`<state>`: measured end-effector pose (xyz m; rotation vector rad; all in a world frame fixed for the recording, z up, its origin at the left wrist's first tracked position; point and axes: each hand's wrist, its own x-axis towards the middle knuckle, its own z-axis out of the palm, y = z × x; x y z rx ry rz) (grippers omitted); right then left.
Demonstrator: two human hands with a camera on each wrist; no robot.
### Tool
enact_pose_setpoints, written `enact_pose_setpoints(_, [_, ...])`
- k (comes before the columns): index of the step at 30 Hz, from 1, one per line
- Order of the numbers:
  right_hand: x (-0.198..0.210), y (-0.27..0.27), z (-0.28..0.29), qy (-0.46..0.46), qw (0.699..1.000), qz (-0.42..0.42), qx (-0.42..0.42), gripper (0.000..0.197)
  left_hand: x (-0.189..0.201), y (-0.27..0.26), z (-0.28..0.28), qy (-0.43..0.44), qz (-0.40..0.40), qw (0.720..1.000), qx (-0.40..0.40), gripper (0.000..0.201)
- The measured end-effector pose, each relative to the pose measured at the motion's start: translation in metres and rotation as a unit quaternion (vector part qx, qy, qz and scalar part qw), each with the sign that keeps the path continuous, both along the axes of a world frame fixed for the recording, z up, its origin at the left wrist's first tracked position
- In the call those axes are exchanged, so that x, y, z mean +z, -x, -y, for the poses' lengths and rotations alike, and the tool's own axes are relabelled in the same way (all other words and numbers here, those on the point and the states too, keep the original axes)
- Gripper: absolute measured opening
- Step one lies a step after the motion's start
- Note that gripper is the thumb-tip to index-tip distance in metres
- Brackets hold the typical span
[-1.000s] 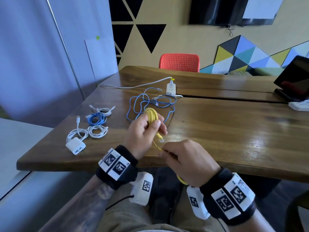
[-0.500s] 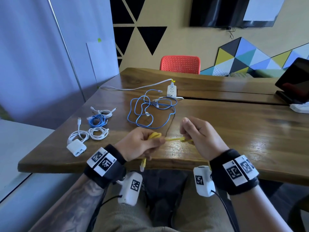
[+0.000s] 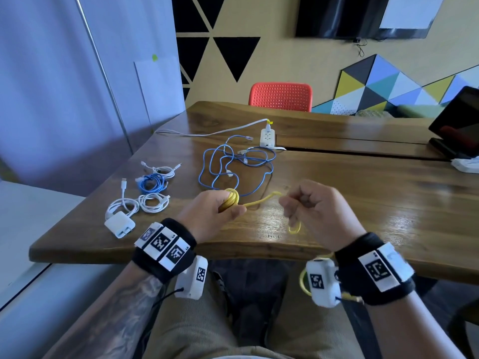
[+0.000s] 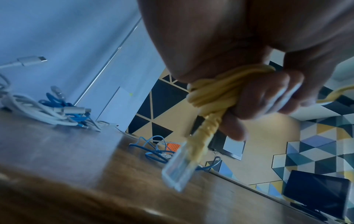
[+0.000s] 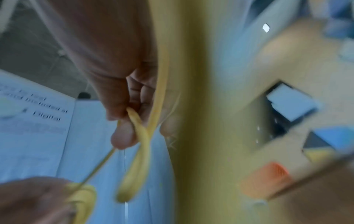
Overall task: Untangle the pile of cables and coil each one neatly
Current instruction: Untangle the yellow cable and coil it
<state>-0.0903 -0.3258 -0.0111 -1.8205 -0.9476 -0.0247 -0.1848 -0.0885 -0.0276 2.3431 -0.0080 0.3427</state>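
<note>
Winding the yellow cable (image 3: 261, 201)

Left hand (image 3: 207, 213) clasps the coil, right hand (image 3: 315, 213) pinches slack near the table's (image 3: 363, 203) front edge; feed even, snug loops.

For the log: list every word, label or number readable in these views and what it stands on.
No text reads with certainty.
White sheet in the right wrist view: printed lines, too blurred to read.
Wristband tags: square code patterns only, no words.
Charger and power strip: no legible marking.

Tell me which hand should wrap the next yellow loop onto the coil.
Probably the right hand: it pinches the loose run of the yellow cable, free to swing round. The left hand is occupied gripping the finished coil.
</note>
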Motion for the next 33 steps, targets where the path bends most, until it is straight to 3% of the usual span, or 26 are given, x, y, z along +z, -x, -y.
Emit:
enact_pose_setpoints(4, [0.008,-0.018,0.009,0.116,0.966,0.207,-0.106,0.019,0.007,0.006,0.011,0.012,-0.036,0.999,-0.032,0.049])
enact_pose_setpoints(6, [0.012,-0.021,0.01,0.136,0.947,0.263,-0.127,0.019,0.012,0.009,0.017,0.027,-0.051,0.998,-0.038,0.047])
enact_pose_setpoints(8, [0.011,-0.024,0.009,0.149,0.943,0.269,-0.126,0.02,0.02,0.012,0.02,0.073,-0.069,0.993,-0.063,0.046])
enact_pose_setpoints(10, [0.009,-0.025,0.008,0.133,0.97,0.186,-0.086,0.021,0.029,0.014,0.019,0.175,-0.092,0.973,-0.117,0.04])
enact_pose_setpoints(12, [0.01,-0.022,0.005,0.05,0.998,0.043,0.006,0.021,0.035,0.017,0.018,0.312,-0.115,0.926,-0.178,0.034])
enact_pose_setpoints(14, [0.011,-0.017,0.001,-0.034,0.997,-0.03,0.056,0.018,0.039,0.018,0.019,0.446,-0.131,0.853,-0.236,0.032])
enact_pose_setpoints(18, [-0.007,-0.008,-0.021,-0.048,0.995,-0.056,0.063,0.019,0.043,0.012,0.025,0.658,-0.107,0.66,-0.346,0.019])
enact_pose_setpoints(19, [-0.013,-0.003,-0.026,-0.043,0.995,-0.058,0.069,0.02,0.045,0.01,0.028,0.689,-0.084,0.636,-0.339,0.017])
enact_pose_setpoints(20, [-0.02,0.002,-0.031,-0.036,0.995,-0.063,0.071,0.019,0.047,0.008,0.033,0.712,-0.056,0.628,-0.308,0.018])
enact_pose_setpoints(23, [-0.036,0.016,-0.041,0.007,0.995,-0.064,0.077,0.018,0.047,0.002,0.045,0.743,0.065,0.646,-0.16,0.027])
enact_pose_setpoints(26, [-0.041,0.031,-0.045,0.062,0.993,-0.019,0.095,0.023,0.041,-0.008,0.049,0.725,0.139,0.671,-0.072,0.032])
enact_pose_setpoints(30, [-0.028,0.05,-0.049,0.12,0.987,0.031,0.099,0.043,0.022,-0.02,0.053,0.661,0.164,0.732,0.029,0.018])
enact_pose_setpoints(33, [-0.015,0.053,-0.046,0.147,0.982,0.053,0.104,0.043,0.006,-0.02,0.048,0.555,0.186,0.807,0.071,0.014])
